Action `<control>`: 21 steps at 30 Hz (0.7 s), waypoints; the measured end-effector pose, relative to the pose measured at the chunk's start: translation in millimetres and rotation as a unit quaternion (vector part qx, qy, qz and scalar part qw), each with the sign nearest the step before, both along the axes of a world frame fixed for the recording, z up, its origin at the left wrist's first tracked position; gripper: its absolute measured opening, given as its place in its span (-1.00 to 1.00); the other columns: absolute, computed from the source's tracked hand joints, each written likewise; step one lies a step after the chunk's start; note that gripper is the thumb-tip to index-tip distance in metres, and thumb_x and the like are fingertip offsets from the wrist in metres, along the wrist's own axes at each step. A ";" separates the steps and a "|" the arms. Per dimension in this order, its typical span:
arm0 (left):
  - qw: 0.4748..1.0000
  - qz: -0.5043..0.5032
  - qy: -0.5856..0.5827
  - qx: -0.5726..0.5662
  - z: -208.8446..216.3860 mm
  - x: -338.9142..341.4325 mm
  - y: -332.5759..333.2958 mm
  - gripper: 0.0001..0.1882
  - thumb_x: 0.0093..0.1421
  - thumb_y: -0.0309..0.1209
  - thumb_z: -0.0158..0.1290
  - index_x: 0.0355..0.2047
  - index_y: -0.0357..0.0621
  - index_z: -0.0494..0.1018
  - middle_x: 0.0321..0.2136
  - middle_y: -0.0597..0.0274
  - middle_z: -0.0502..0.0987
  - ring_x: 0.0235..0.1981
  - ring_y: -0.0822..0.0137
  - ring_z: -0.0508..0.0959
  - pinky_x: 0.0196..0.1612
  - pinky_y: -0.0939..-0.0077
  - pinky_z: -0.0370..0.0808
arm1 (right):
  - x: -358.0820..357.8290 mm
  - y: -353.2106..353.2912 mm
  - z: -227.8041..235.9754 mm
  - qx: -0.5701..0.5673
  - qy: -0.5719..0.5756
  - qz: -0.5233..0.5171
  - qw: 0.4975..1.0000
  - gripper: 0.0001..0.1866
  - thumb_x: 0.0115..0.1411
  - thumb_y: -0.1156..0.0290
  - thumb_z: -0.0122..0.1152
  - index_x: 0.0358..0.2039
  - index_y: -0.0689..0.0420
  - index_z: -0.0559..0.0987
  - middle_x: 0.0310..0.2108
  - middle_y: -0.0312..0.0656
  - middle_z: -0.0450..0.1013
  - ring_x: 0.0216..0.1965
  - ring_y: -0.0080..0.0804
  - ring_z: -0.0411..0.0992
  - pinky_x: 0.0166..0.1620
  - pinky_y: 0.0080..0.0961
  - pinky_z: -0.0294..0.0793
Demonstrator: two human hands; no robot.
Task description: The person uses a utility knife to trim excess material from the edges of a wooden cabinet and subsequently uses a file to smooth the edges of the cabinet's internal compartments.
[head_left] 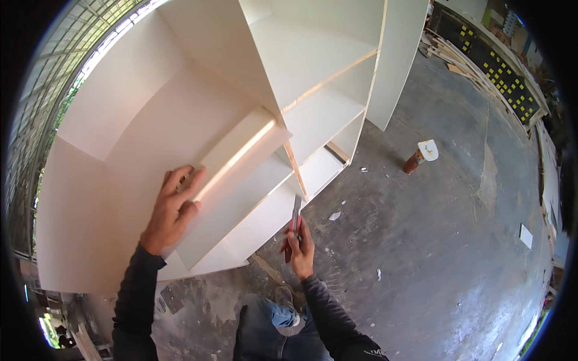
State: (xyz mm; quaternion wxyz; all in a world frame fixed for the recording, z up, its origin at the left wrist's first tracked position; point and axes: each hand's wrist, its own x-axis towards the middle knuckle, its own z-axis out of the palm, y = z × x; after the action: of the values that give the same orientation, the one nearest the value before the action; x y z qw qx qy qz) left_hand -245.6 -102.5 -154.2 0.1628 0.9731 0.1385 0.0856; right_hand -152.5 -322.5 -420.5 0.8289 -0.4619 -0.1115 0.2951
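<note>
A large white cabinet (211, 78) with several compartments lies before me, its board edges showing bare wood. My left hand (171, 210) reaches to the near end of a long white board (238, 144) with a pale edge. Its fingers and thumb are on either side of that end, and the board is blurred. Lower right of it, my right hand (299, 248) is closed around a utility knife (295, 219) with a red and grey body. The knife points up toward the lower end of the cabinet's upright divider (295, 162). Part of its handle is hidden in my fingers.
A brown canister with a white top (427, 150) stands on the grey concrete floor (421, 240). White scraps (335, 215) and a square offcut (526, 236) lie about. Wood strips (463, 69) are piled at the far right. Window bars (45, 90) line the left.
</note>
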 end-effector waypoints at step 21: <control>0.992 -0.036 0.018 0.123 -17.5 103.0 20.2 -0.40 0.37 -0.20 -0.11 0.38 -0.13 0.25 0.35 0.14 0.27 0.36 0.29 0.25 0.39 0.44 0.12 | 72.0 163.2 30.0 0.414 -0.130 -0.029 0.901 -0.25 0.49 0.26 -0.07 0.51 0.05 -0.21 -0.17 -0.13 0.39 -0.50 -0.57 0.42 -0.48 -0.59 0.52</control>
State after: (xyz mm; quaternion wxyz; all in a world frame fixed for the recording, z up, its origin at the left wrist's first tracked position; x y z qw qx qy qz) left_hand -142.6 -82.3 -171.7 0.0427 0.9915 0.0946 0.0787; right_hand -80.5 -159.3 -390.5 0.9317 -0.1145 -0.3169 0.1353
